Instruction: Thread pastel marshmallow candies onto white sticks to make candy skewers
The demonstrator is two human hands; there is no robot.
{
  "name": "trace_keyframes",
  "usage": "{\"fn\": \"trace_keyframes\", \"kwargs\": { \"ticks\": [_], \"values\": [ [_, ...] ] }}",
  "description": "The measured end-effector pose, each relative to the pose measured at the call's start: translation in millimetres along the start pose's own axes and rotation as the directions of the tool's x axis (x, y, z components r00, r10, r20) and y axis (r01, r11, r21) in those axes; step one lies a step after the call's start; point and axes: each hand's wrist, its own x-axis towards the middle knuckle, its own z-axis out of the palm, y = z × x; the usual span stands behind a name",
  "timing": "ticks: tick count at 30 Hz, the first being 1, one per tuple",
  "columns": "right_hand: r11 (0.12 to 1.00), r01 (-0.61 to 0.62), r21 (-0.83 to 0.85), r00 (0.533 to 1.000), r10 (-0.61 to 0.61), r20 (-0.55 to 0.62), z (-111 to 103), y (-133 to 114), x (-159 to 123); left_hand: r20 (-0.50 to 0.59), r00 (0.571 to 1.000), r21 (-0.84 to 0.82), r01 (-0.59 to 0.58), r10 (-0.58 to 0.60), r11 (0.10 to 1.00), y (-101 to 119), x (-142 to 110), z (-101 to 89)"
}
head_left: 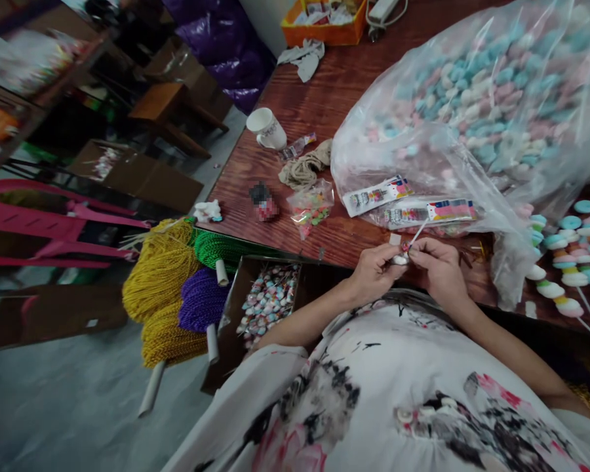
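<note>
At the table's front edge, my left hand (373, 272) and my right hand (436, 265) meet with their fingers pinched. Between them is a small wrapped candy (400, 260), and a thin white stick (417, 231) slants up from it, like a lollipop. Both hands grip around the wrapper; the fingers hide part of it. Just beyond lie two printed wrapper strips (430, 213), touching the large clear bag (403, 131) of pastel candies. To the right are striped marshmallow skewers (568, 262) on white sticks.
A cardboard box (297, 288) of wrapped candies is below my left forearm, beside yellow, purple and green cord bundles (162, 262). On the table are a white mug (265, 128), a small candy bag (312, 206), a beige cloth (305, 167) and an orange basket (324, 33).
</note>
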Motion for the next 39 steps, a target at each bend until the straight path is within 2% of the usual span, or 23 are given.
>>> {"fn": "trace_keyframes", "kwargs": {
  "ticks": [2,4,6,8,9,10,11,12,13,14,16,17,19,21,23,24,26,28,30,31,35,38,39],
  "values": [
    [0.959,-0.234,0.16,0.966,0.211,0.15,10.7,4.3,-3.1,0.041,0.997,0.211,-0.07,0.063,0.975,9.8,-6.7,-13.5],
    [0.939,-0.303,0.164,0.934,0.258,0.248,20.6,7.3,-10.0,0.14,0.99,0.347,-0.061,0.013,0.936,21.9,-18.1,-36.9],
    [0.972,-0.221,0.082,0.934,0.186,0.305,25.8,6.8,-18.1,0.255,0.955,0.438,0.029,-0.155,0.898,31.5,-35.1,-71.0],
    [0.997,0.018,-0.076,0.943,0.008,0.333,22.8,4.1,-23.9,0.31,0.862,0.58,0.164,-0.402,0.798,35.9,-55.8,-110.2],
    [0.973,0.163,-0.166,0.937,-0.099,0.335,18.2,3.0,-25.1,0.28,0.803,0.679,0.223,-0.527,0.7,36.5,-66.0,-128.0],
    [0.928,0.278,-0.246,0.925,-0.19,0.33,12.2,2.7,-25.4,0.183,0.757,0.794,0.262,-0.627,0.548,36.6,-74.7,-142.3],
    [0.885,0.351,-0.307,0.914,-0.252,0.319,5.8,3.3,-24.9,0.018,0.74,0.891,0.294,-0.672,0.347,36.5,-80.7,-151.3],
    [0.856,0.384,-0.347,0.91,-0.287,0.301,-0.1,5.1,-24.0,-0.121,0.752,0.937,0.303,-0.648,0.176,36.6,-82.9,-153.8],
    [0.841,0.393,-0.373,0.911,-0.301,0.283,-4.6,7.7,-23.1,-0.176,0.787,0.957,0.278,-0.591,0.087,37.1,-80.0,-149.4],
    [0.831,0.396,-0.391,0.912,-0.305,0.274,-7.2,10.8,-22.6,-0.147,0.839,0.972,0.221,-0.524,0.081,37.9,-71.4,-138.4],
    [0.785,0.437,-0.438,0.895,-0.328,0.304,-6.9,16.5,-23.4,0.154,0.927,0.95,-0.045,-0.341,0.308,39.4,-37.5,-100.6],
    [0.732,0.483,-0.48,0.872,-0.356,0.335,-5.5,18.0,-24.7,0.224,0.952,0.923,-0.139,-0.21,0.359,39.5,-13.9,-77.0],
    [0.561,0.576,-0.595,0.817,-0.419,0.395,-6.1,16.9,-28.7,0.324,0.946,0.888,-0.293,-0.029,0.353,37.9,38.2,-29.0],
    [0.386,0.583,-0.715,0.791,-0.471,0.39,-19.7,10.2,-34.9,0.335,0.942,0.893,-0.325,0.021,0.312,33.4,84.3,10.8],
    [0.315,0.486,-0.815,0.807,-0.519,0.281,-50.8,0.3,-45.8,0.357,0.934,0.896,-0.343,0.003,0.281,26.2,114.9,35.3],
    [0.324,0.408,-0.854,0.819,-0.542,0.186,-72.0,-4.7,-54.0,0.367,0.93,0.9,-0.35,-0.019,0.259,21.8,123.6,41.0],
    [0.339,0.186,-0.922,0.797,-0.601,-0.061,-119.2,-12.7,-75.2,0.376,0.926,0.907,-0.36,-0.036,0.219,11.7,130.6,40.7],
    [0.329,-0.023,-0.944,0.752,-0.617,-0.233,-163.1,-16.7,-99.4,0.386,0.922,0.904,-0.378,-0.003,0.201,1.6,128.5,30.0],
    [0.265,-0.165,-0.95,0.71,-0.637,-0.3,-194.5,-17.1,-121.5,0.403,0.913,0.89,-0.406,0.058,0.207,-7.9,123.0,16.2],
    [0.218,-0.203,-0.954,0.719,-0.628,-0.297,-204.3,-16.5,-130.8,0.407,0.909,0.881,-0.417,0.093,0.225,-12.3,120.6,9.8],
    [0.089,-0.3,-0.95,0.749,-0.595,-0.292,-215.4,-11.0,-157.1,0.343,0.911,0.818,-0.41,0.229,0.403,-26.7,118.8,-6.4],
    [0.039,-0.419,-0.907,0.781,-0.494,-0.382,-217.3,-2.8,-171.6,0.256,0.931,0.768,-0.359,0.259,0.53,-30.5,123.6,-9.7],
    [0.048,-0.446,-0.894,0.796,-0.435,-0.421,-218.7,0.0,-176.3,0.236,0.937,0.758,-0.343,0.257,0.555,-30.3,125.2,-9.8]
  ]
}}
